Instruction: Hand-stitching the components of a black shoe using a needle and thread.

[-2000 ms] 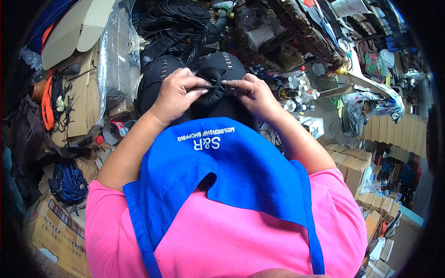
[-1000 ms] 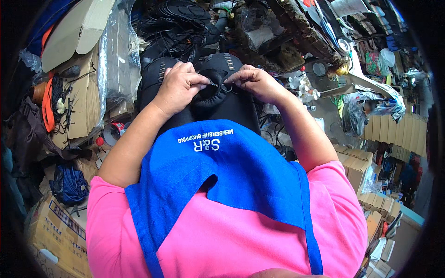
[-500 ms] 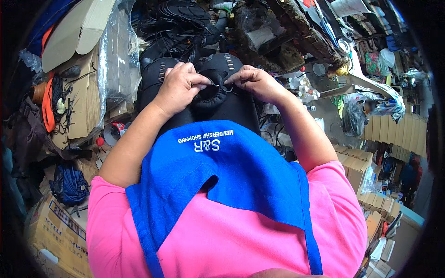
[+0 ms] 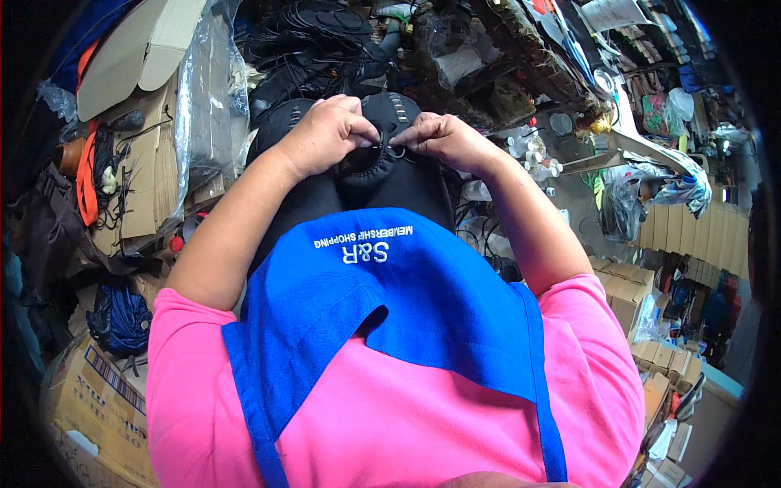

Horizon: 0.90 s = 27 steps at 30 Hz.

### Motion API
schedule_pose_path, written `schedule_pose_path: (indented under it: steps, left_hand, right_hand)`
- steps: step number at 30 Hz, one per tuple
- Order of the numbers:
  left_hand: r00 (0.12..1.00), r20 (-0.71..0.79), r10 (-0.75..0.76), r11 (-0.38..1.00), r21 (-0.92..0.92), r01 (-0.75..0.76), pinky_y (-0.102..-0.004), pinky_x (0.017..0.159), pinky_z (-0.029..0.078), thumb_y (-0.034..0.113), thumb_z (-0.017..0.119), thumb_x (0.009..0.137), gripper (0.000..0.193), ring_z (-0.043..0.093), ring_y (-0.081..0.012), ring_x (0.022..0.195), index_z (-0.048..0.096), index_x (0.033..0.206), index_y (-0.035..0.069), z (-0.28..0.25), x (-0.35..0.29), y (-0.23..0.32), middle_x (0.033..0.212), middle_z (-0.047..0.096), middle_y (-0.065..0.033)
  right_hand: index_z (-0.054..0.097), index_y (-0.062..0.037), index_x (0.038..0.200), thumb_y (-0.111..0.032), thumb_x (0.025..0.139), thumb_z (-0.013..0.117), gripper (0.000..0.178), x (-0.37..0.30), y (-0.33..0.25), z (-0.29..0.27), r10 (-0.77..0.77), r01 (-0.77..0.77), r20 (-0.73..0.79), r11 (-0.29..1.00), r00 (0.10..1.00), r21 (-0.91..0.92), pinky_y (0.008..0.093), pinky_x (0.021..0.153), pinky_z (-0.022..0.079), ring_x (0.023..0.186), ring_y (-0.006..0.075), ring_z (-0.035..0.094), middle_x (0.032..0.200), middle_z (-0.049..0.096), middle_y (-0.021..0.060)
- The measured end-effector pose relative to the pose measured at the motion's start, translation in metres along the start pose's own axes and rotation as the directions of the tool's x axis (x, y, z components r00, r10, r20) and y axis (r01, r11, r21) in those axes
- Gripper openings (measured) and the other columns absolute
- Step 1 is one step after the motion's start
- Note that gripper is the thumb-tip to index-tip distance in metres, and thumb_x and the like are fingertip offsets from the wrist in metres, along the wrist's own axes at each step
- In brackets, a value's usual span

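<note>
Over my dark-trousered lap lies a black, rounded piece with a ridged, stitched-looking rim (image 4: pixel 368 174). My left hand (image 4: pixel 332 134) comes over its left side, thumb and forefinger pinched at the upper edge; what sits between those fingertips is too small to make out. From the other side my right hand (image 4: pixel 443 141) pinches with thumb and forefinger at a thin dark cord (image 4: pixel 398 152), which curls in a small loop below the fingertips. The two sets of fingertips are close together, with a tiny bright glint between them.
A heap of black cords (image 4: pixel 313 37) lies beyond my knees. Flattened cardboard (image 4: pixel 146 154) and clear plastic sheeting (image 4: pixel 213 98) stand at the left. Several clear bottles (image 4: pixel 537 159) lie to the right, near a plastic bag (image 4: pixel 622 207) and cardboard boxes (image 4: pixel 622 289).
My left hand has shifted right and slightly up, bringing its fingertips closer to the right hand's. The right hand has barely moved, still pinched by the cord loop.
</note>
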<state>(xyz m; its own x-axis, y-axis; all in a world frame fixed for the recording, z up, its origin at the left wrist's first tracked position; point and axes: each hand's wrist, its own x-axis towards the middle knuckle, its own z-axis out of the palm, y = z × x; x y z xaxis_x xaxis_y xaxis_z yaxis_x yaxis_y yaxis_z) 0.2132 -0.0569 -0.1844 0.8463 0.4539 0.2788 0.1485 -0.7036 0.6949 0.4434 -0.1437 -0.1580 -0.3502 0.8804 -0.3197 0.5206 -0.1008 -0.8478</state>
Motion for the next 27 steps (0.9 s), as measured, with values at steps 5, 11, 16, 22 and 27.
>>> schedule_pose_path:
  steps: [5, 11, 16, 22, 27]
  left_hand:
    - [0.986, 0.067, -0.151, 0.973, 0.186, 0.136, -0.0374, 0.080, 0.042, 0.014, 0.068, 0.074, 0.023, 0.056, -0.0231, 0.085, 0.070, 0.097, 0.015, -0.016, -0.017, 0.028, 0.076, 0.058, -0.0036]
    - [0.927, -0.052, -0.371, 0.929, -0.003, 0.371, -0.0328, 0.080, 0.044, 0.010, 0.068, 0.073, 0.023, 0.058, -0.0206, 0.087, 0.069, 0.096, 0.011, 0.005, -0.026, 0.022, 0.084, 0.065, -0.0053]
    - [0.858, 0.000, -0.513, 0.815, -0.312, 0.488, -0.0261, 0.075, 0.047, 0.003, 0.066, 0.075, 0.016, 0.059, -0.0119, 0.079, 0.065, 0.092, 0.004, 0.022, -0.013, 0.024, 0.082, 0.064, -0.0049]
    - [0.863, 0.071, -0.501, 0.799, -0.346, 0.492, -0.0269, 0.073, 0.046, 0.004, 0.067, 0.074, 0.010, 0.058, -0.0112, 0.078, 0.063, 0.083, 0.003, 0.020, -0.003, 0.029, 0.079, 0.064, -0.0042]
    - [0.943, -0.019, -0.332, 0.940, 0.077, 0.332, -0.0380, 0.076, 0.045, 0.016, 0.069, 0.071, 0.011, 0.058, -0.0268, 0.085, 0.065, 0.078, 0.008, -0.007, -0.012, 0.020, 0.079, 0.063, -0.0070]
  right_hand:
    - [0.066, -0.0086, 0.110, -0.007, 0.080, 0.066, 0.030, -0.012, -0.008, 0.008, 0.072, -0.062, -0.079, 0.991, 0.994, 0.122, 0.0249, 0.081, 0.046, 0.086, 0.0078, 0.057, 0.094, 0.066, 0.0018]
    - [0.063, -0.0034, 0.112, -0.008, 0.082, 0.067, 0.031, -0.007, -0.008, 0.014, 0.175, -0.136, -0.069, 0.913, 0.982, 0.384, 0.0219, 0.081, 0.047, 0.086, 0.0072, 0.059, 0.098, 0.066, 0.0019]
    - [0.064, -0.0019, 0.107, -0.007, 0.082, 0.067, 0.026, -0.003, -0.002, 0.017, 0.174, -0.125, -0.082, 0.902, 0.981, 0.413, 0.0226, 0.080, 0.047, 0.085, 0.0070, 0.058, 0.094, 0.066, 0.0013]
    - [0.065, -0.0026, 0.088, -0.011, 0.078, 0.070, 0.014, 0.006, -0.013, 0.014, 0.173, -0.153, -0.112, 0.974, 0.979, 0.167, 0.0235, 0.068, 0.045, 0.072, 0.0062, 0.054, 0.077, 0.063, -0.0012]
    - [0.063, -0.0043, 0.081, -0.011, 0.079, 0.070, 0.010, 0.005, -0.011, 0.003, 0.127, -0.121, -0.114, 0.991, 0.985, 0.060, 0.0224, 0.064, 0.044, 0.066, 0.0049, 0.053, 0.069, 0.060, -0.0033]
